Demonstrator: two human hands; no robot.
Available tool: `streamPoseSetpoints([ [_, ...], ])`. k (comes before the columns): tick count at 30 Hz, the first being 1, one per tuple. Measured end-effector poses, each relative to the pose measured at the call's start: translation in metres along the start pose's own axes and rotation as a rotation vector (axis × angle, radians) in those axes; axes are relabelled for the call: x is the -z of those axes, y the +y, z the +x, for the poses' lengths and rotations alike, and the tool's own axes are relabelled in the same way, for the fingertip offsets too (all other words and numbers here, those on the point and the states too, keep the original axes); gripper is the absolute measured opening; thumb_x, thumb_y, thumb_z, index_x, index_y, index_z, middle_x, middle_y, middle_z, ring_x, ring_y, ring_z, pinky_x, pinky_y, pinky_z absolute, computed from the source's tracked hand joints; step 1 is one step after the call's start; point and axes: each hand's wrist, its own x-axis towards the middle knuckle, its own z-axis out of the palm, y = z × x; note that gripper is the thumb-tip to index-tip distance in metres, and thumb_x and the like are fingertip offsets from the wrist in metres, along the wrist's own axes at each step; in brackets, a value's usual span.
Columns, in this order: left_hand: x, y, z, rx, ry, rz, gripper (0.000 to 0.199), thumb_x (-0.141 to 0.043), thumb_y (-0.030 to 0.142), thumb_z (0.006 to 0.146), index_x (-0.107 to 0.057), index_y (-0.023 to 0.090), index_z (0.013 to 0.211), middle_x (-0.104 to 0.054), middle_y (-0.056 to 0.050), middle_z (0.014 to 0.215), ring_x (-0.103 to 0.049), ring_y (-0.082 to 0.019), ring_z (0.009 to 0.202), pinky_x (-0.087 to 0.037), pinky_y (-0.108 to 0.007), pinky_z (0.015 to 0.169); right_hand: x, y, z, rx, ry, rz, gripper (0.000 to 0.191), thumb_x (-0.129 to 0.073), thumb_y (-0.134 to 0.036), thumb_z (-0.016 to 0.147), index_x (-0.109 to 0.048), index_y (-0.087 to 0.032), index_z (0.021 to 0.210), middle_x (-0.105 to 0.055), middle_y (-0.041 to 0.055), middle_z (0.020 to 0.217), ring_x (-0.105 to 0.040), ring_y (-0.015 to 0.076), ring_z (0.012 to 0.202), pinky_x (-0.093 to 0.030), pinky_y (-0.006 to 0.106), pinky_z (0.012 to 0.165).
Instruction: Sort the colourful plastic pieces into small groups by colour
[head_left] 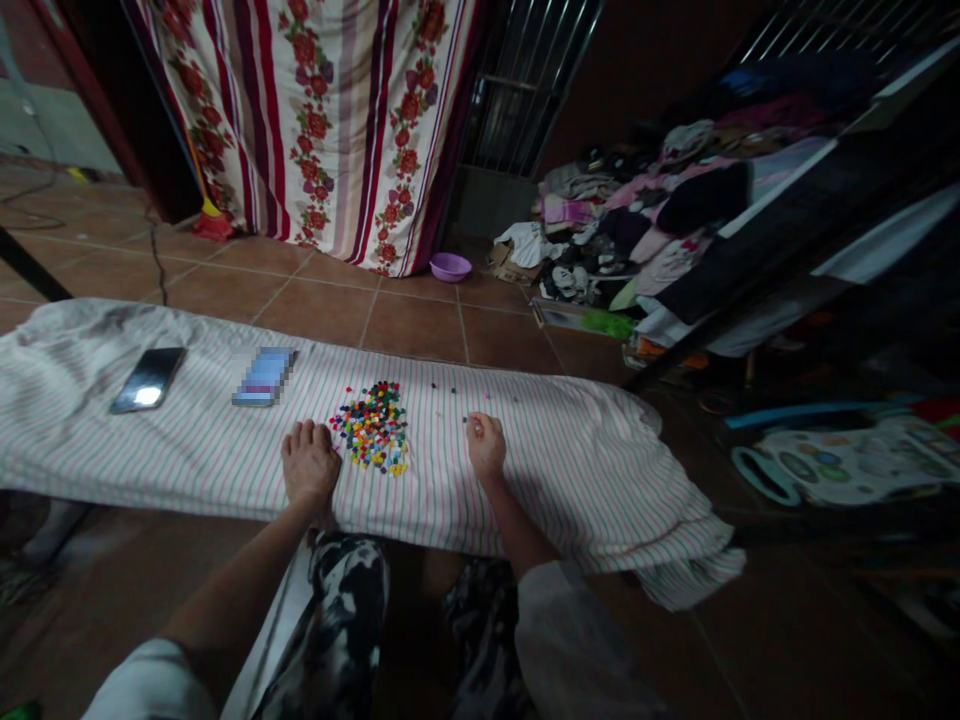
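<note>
The head view shows a heap of small coloured pieces (375,425) on a cloth-draped worktop (585,430), between the person's two hands. Each piece is probably very light and hard, likely to skid or roll off a fingertip, and hard to crush; a gentle pinch across opposite sides, thumb against forefinger, should suit it best. They look like beads, in red, yellow, green, blue, white, orange and black, too small here for their exact shape to be told. A few loose pieces (453,390) lie apart to the right of the heap. The left hand (309,455) rests palm down just beside the heap, fingers loosely extended, with nothing visibly held. The right hand (486,440) is curled, thumb and forefinger close together near a dark piece; whether it grips anything cannot be told.
</note>
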Motion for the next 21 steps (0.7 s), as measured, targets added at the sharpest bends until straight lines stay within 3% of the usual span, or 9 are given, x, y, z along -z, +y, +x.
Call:
streamPoseSetpoints([
  [5,0.000,0.001,0.000,0.005,-0.008,-0.015,0.035,-0.042,0.022,0.086,-0.060,0.013,0.115,-0.054,-0.017,0.139,-0.040,-0.031,0.137,-0.027,-0.046,0.114,-0.023,-0.037,-0.006,0.140,-0.257,0.005,0.024,-0.051,-0.026,0.092,-0.073,-0.023,0.101,-0.064,0.0043,0.097,-0.060,0.0139,0.078,-0.048,0.025,0.078],
  [12,0.003,0.002,-0.001,-0.006,0.010,-0.011,0.033,-0.044,0.020,0.084,-0.061,0.013,0.112,-0.056,-0.017,0.136,-0.042,-0.031,0.135,-0.030,-0.046,0.113,-0.050,-0.084,-0.005,0.284,-0.575,-0.125,0.025,-0.053,-0.024,0.095,-0.073,-0.026,0.110,-0.064,0.0038,0.102,-0.061,0.0142,0.095,-0.045,0.021,0.082],
  [16,0.003,0.002,-0.001,-0.009,0.018,0.002,0.032,-0.045,0.019,0.084,-0.061,0.012,0.111,-0.056,-0.017,0.136,-0.043,-0.031,0.134,-0.031,-0.045,0.112,-0.052,-0.099,0.001,0.275,-0.670,-0.243,0.029,-0.049,-0.025,0.097,-0.071,-0.028,0.116,-0.063,0.0039,0.105,-0.060,0.0140,0.099,-0.043,0.021,0.084],
  [21,0.001,0.001,0.000,-0.008,0.027,-0.006,0.033,-0.044,0.019,0.085,-0.061,0.012,0.112,-0.057,-0.017,0.135,-0.044,-0.031,0.133,-0.031,-0.046,0.111,-0.051,-0.104,0.005,0.330,-0.740,-0.279,0.027,-0.050,-0.020,0.095,-0.072,-0.027,0.108,-0.063,0.0037,0.107,-0.059,0.0149,0.104,-0.042,0.021,0.086],
])
